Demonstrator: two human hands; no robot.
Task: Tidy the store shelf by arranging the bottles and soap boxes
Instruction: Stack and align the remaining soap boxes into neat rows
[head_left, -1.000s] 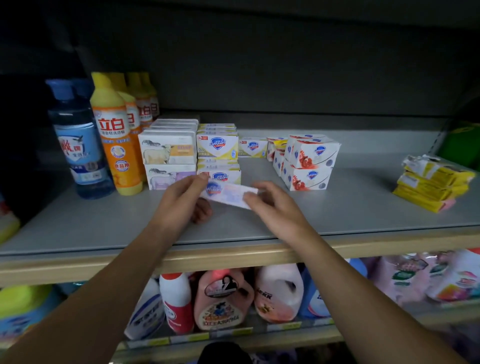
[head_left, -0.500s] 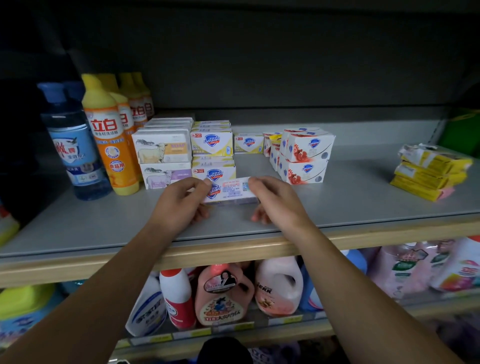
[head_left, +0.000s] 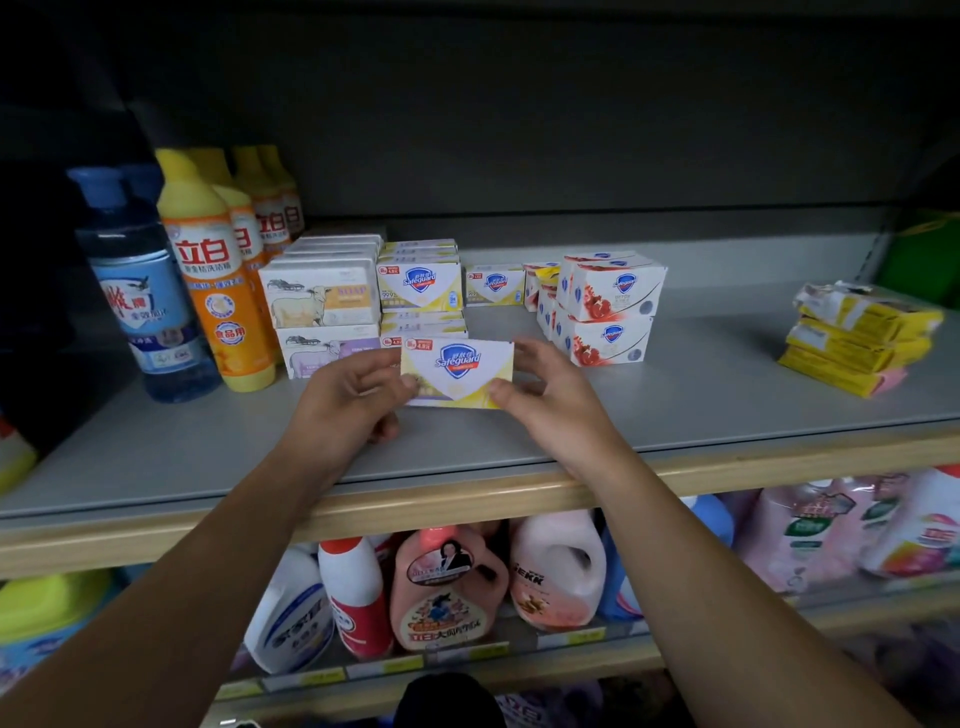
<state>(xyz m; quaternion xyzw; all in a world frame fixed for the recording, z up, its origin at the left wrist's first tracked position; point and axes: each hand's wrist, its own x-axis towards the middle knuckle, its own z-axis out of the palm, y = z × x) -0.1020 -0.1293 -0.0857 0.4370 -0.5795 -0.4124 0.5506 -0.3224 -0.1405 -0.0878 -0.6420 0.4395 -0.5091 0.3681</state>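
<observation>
A yellow-and-white Safeguard soap box (head_left: 457, 373) stands on its long edge with its front face toward me, just in front of the yellow Safeguard stack (head_left: 420, 283). My left hand (head_left: 347, 402) pinches its left end and my right hand (head_left: 545, 395) pinches its right end. To the left are two stacked sheep-print soap boxes (head_left: 322, 300). A lone yellow Safeguard box (head_left: 494, 285) sits further back. Red-and-white Safeguard boxes (head_left: 608, 306) are stacked to the right. Orange-yellow dish soap bottles (head_left: 213, 280) and a blue bottle (head_left: 143, 306) stand at the far left.
The grey shelf (head_left: 701, 405) has a wooden front edge. A loose pile of yellow soap packs (head_left: 857, 338) lies at the right. Something green (head_left: 924, 260) sits at the far right back. Detergent jugs (head_left: 447, 587) fill the shelf below.
The soap box was lying with its back label up; both hands have turned it so the front logo faces me and it stands upright on its edge.
</observation>
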